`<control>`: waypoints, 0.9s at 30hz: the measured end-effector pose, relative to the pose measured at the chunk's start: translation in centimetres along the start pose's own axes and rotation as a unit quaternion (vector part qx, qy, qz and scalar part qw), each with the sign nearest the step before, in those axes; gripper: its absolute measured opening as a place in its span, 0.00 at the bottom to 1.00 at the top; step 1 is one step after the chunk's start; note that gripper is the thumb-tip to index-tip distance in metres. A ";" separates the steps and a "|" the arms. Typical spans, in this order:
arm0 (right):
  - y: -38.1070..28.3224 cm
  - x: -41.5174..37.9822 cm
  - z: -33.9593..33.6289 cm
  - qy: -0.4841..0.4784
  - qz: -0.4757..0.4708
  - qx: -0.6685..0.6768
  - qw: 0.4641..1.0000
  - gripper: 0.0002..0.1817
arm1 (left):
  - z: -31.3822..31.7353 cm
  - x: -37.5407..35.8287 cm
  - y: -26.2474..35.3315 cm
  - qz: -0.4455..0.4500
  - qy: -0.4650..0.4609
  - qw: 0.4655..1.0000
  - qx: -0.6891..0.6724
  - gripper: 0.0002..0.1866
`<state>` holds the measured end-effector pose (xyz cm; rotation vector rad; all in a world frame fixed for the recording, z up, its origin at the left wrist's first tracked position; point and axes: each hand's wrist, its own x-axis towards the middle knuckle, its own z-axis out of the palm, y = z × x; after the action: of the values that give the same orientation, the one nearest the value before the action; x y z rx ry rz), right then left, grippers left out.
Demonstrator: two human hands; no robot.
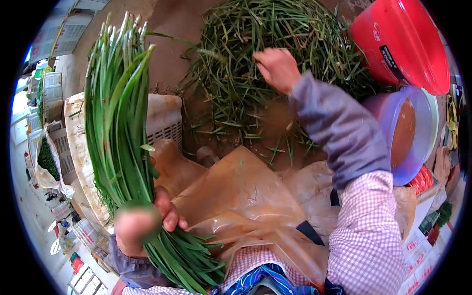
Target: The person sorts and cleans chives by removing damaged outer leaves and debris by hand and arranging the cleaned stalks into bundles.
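Note:
My left hand [142, 224] is wrapped around the lower part of a thick bunch of garlic chives [119, 128]. The stem ends point up and away, and the leaf tips droop over my lap. Part of this hand is blurred. My right hand [278, 70] hovers at the near side of a loose heap of green leaves [305, 34], its fingers curled together. Whatever those fingers may pinch is too small or blurred to make out. One thin leaf sticks out sideways from the top of the bunch toward the heap.
A translucent brown plastic sheet [241, 189] covers my lap. Left of it, behind the bunch, stands a dirty white crate [165, 112]. A red bucket [393, 44] and a purple tub [386, 118] stand at the right, near red twine [422, 180]. Loose leaves litter the floor.

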<state>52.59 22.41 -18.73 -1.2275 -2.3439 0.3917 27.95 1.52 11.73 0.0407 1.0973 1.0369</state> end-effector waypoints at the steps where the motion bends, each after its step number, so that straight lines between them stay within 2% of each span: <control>1: 0.3 -2.0 0.6 0.037 0.005 -0.017 0.999 0.17 | 0.0 0.0 0.0 0.001 0.008 1.000 0.005 0.35; 2: 0.2 -3.7 0.2 -0.002 0.052 -0.054 0.997 0.23 | 0.0 0.0 0.0 0.003 0.014 1.000 0.010 0.33; 3: 0.4 -5.2 0.3 -0.006 0.105 -0.099 0.989 0.32 | 0.0 0.0 -0.1 0.003 0.021 1.000 0.016 0.31; 4: 0.5 -6.6 0.1 0.011 0.137 -0.135 0.981 0.40 | -0.1 -0.1 0.1 -0.003 0.023 0.999 0.034 0.25; 5: 0.7 -8.1 0.8 -0.030 0.188 -0.150 0.970 0.44 | -0.1 0.0 0.0 -0.011 0.029 0.999 0.031 0.25; 6: -0.1 -8.6 1.2 -0.172 0.268 -0.123 0.940 0.44 | 0.1 0.0 0.0 -0.021 0.035 0.999 0.030 0.24; 7: -0.7 -9.3 2.6 -0.257 0.323 -0.064 0.909 0.42 | 0.2 -0.1 0.1 -0.031 0.042 0.998 0.031 0.23; 8: -0.7 -11.3 5.9 -0.211 0.287 -0.087 0.930 0.37 | 0.5 -0.1 -0.1 -0.016 0.052 0.998 0.028 0.19; 10: -3.6 -13.0 7.7 -0.183 0.216 -0.059 0.957 0.26 | 1.0 0.1 -0.5 -0.013 0.057 0.998 0.035 0.17; 13: -9.5 -12.1 5.9 -0.170 0.171 -0.030 0.970 0.12 | 1.6 0.4 -0.6 -0.038 0.042 0.995 0.088 0.15; 15: -12.1 -11.9 5.1 -0.149 0.148 -0.034 0.977 0.08 | 1.8 0.7 -0.8 -0.034 0.037 0.989 0.139 0.15; 17: -13.8 -13.1 4.9 -0.200 0.087 -0.039 0.975 0.08 | 2.3 1.0 -1.3 -0.045 0.027 0.984 0.171 0.14; 18: -13.9 -13.6 5.1 -0.303 0.073 -0.007 0.950 0.09 | 2.3 1.3 -1.3 -0.060 0.015 0.982 0.181 0.15; 19: -13.5 -13.2 3.8 -0.411 0.081 0.024 0.908 0.14 | 2.4 1.3 -1.2 -0.072 0.003 0.979 0.192 0.15; 21: -13.2 -12.7 1.7 -0.357 0.180 0.064 0.914 0.22 | 3.6 1.0 -1.7 -0.077 0.036 0.977 0.194 0.14; 22: -12.6 -11.8 0.1 -0.325 0.177 0.084 0.925 0.26 | 4.0 0.9 -1.5 -0.082 0.018 0.970 0.228 0.13; 23: -12.7 -10.9 -3.2 -0.233 0.168 0.106 0.952 0.24 | 4.3 0.7 -1.3 -0.088 0.000 0.961 0.263 0.13; 24: -11.8 -9.9 -4.4 -0.197 0.139 0.208 0.948 0.23 | 4.1 0.7 -1.4 -0.069 -0.008 0.947 0.315 0.14; 25: -11.2 -8.7 -6.2 -0.160 0.108 0.307 0.932 0.22 | 4.5 0.3 -1.3 -0.052 -0.019 0.949 0.310 0.14; 26: -11.3 -7.9 -8.2 -0.191 0.111 0.452 0.864 0.20 | 5.0 -0.2 -1.3 -0.037 -0.032 0.951 0.305 0.15; 27: -12.1 -7.5 -9.4 -0.234 0.088 0.587 0.770 0.20 | 5.6 -0.6 -1.2 -0.022 -0.043 0.952 0.301 0.15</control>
<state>52.77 9.78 -7.32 -0.6885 -1.6189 2.0247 32.85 2.88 14.36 0.5444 1.2926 0.6211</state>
